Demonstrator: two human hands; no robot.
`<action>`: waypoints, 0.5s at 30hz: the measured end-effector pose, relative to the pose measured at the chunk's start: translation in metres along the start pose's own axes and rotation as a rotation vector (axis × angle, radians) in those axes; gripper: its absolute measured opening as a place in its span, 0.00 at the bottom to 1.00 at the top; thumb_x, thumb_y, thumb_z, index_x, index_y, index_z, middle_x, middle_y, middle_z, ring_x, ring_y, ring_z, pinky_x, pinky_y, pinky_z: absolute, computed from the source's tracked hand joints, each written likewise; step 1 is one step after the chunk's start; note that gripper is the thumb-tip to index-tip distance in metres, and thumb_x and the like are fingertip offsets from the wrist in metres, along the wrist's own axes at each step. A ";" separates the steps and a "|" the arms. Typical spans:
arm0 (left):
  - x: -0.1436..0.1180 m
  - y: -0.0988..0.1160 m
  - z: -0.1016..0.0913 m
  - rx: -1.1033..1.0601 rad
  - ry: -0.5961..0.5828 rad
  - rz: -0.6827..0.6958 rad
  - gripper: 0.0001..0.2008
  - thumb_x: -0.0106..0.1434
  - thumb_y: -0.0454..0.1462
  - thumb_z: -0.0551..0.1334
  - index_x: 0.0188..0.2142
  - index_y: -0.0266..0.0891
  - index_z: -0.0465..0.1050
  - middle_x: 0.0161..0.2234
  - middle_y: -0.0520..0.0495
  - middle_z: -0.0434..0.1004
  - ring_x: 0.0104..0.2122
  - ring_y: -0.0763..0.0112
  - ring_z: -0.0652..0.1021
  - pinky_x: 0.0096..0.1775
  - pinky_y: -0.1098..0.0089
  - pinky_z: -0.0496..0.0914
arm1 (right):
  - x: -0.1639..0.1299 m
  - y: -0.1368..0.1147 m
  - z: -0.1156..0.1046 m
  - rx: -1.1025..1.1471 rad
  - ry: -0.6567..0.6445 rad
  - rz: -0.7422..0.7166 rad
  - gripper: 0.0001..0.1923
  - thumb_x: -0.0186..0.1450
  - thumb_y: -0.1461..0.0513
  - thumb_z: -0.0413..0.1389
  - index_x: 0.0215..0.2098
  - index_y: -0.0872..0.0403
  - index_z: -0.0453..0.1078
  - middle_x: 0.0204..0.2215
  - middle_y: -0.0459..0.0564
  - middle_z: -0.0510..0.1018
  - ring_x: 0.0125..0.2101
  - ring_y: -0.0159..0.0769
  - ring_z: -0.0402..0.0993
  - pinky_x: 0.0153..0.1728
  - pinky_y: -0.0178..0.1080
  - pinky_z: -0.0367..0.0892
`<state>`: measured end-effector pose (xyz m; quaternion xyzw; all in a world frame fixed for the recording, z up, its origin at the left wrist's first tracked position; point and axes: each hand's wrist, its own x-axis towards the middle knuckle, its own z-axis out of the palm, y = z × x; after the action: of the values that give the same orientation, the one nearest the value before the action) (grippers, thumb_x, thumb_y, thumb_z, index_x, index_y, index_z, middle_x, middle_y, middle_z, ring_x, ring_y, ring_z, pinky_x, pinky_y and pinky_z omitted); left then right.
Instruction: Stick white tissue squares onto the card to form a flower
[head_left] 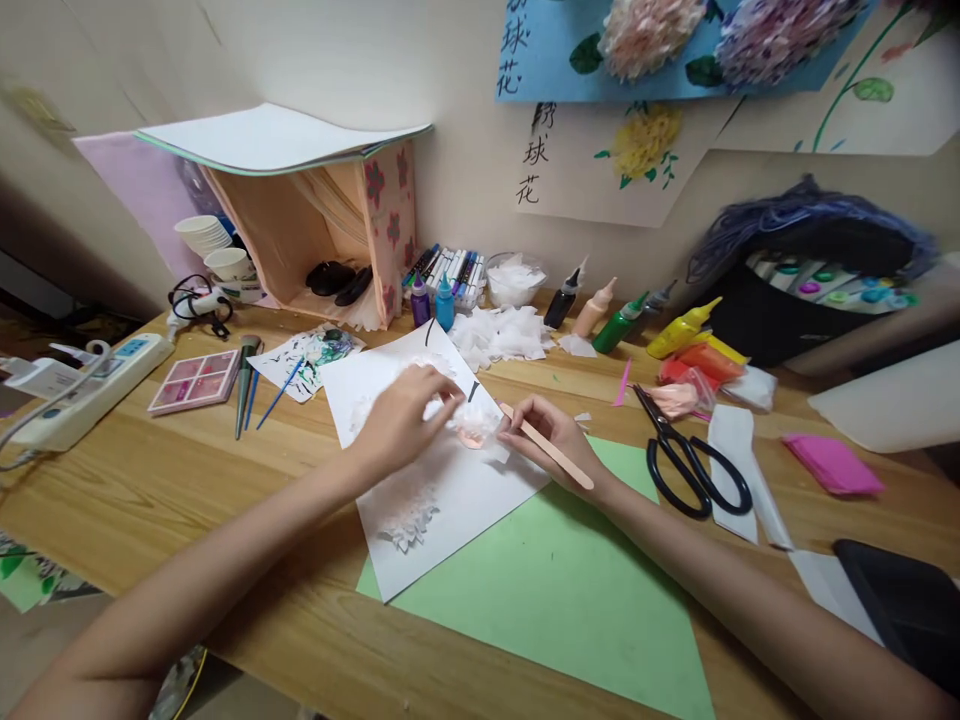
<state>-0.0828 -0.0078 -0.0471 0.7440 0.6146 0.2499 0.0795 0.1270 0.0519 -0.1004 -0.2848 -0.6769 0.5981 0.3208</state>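
A white sheet of paper (480, 520) lies at an angle on the table, with black pen strokes near its upper edge. White paper petals (409, 515) form a fluffy cluster on its lower part, and more white petals surround a pale pink patch (471, 436). Over the sheet, just left of that patch, my left hand (409, 415) has its fingertips drawn together; what they hold, if anything, is too small to make out. My right hand (551, 435), at the sheet's right edge, grips a wooden craft stick (559, 455) that slants across the fingers. A small white scrap shows below its fingertips.
Green paper (555, 600) lies under the sheet. Black-handled scissors (679, 460) rest at right. Behind are loose white petals (499, 335), a petal bowl (516, 278) and several paint bottles (592, 305). Brushes (244, 385), a pink palette (195, 382) and a power strip (94, 390) lie left.
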 end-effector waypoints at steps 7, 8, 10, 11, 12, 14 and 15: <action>-0.004 0.016 0.026 -0.161 -0.200 0.043 0.10 0.62 0.42 0.57 0.31 0.38 0.71 0.30 0.48 0.73 0.35 0.67 0.70 0.38 0.66 0.64 | -0.010 0.011 0.009 -0.021 0.063 -0.041 0.15 0.57 0.59 0.61 0.31 0.51 0.57 0.31 0.45 0.69 0.30 0.31 0.68 0.32 0.36 0.64; -0.004 0.015 0.028 -0.168 -0.210 0.049 0.10 0.62 0.41 0.57 0.31 0.38 0.71 0.30 0.48 0.73 0.35 0.67 0.70 0.38 0.66 0.64 | -0.010 0.011 0.009 -0.025 0.056 -0.036 0.15 0.56 0.58 0.61 0.31 0.51 0.57 0.31 0.45 0.69 0.31 0.32 0.68 0.33 0.36 0.64; -0.004 0.014 0.030 -0.172 -0.227 0.043 0.08 0.62 0.40 0.57 0.31 0.39 0.71 0.31 0.48 0.73 0.35 0.67 0.69 0.38 0.67 0.63 | -0.011 0.010 0.008 -0.032 0.041 -0.029 0.16 0.56 0.58 0.61 0.31 0.51 0.57 0.31 0.45 0.68 0.32 0.32 0.67 0.33 0.36 0.64; -0.004 0.013 0.031 -0.171 -0.232 0.034 0.08 0.61 0.39 0.57 0.31 0.39 0.71 0.31 0.48 0.72 0.35 0.67 0.69 0.37 0.67 0.63 | -0.011 0.010 0.008 -0.038 0.034 -0.025 0.16 0.56 0.57 0.61 0.31 0.51 0.57 0.31 0.45 0.68 0.32 0.32 0.67 0.33 0.36 0.64; -0.004 0.014 0.031 -0.168 -0.238 0.023 0.08 0.61 0.39 0.57 0.31 0.38 0.70 0.31 0.48 0.72 0.36 0.67 0.69 0.37 0.67 0.63 | -0.011 0.010 0.007 -0.045 0.030 -0.021 0.15 0.56 0.57 0.61 0.31 0.51 0.58 0.31 0.46 0.68 0.32 0.32 0.67 0.33 0.36 0.64; -0.005 0.015 0.032 -0.166 -0.252 0.000 0.07 0.61 0.39 0.57 0.30 0.38 0.70 0.31 0.48 0.72 0.36 0.67 0.69 0.37 0.67 0.63 | -0.012 0.009 0.006 -0.055 0.029 -0.017 0.15 0.56 0.57 0.61 0.31 0.51 0.58 0.31 0.45 0.68 0.31 0.32 0.67 0.33 0.36 0.64; -0.005 0.016 0.031 -0.165 -0.257 -0.008 0.07 0.61 0.39 0.57 0.30 0.38 0.70 0.31 0.48 0.72 0.36 0.67 0.69 0.37 0.67 0.63 | -0.012 0.009 0.006 -0.056 0.033 -0.018 0.15 0.56 0.57 0.61 0.31 0.51 0.58 0.31 0.46 0.68 0.31 0.32 0.67 0.33 0.36 0.64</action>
<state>-0.0548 -0.0104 -0.0689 0.7584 0.5797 0.2019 0.2191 0.1301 0.0396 -0.1113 -0.2973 -0.6906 0.5711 0.3294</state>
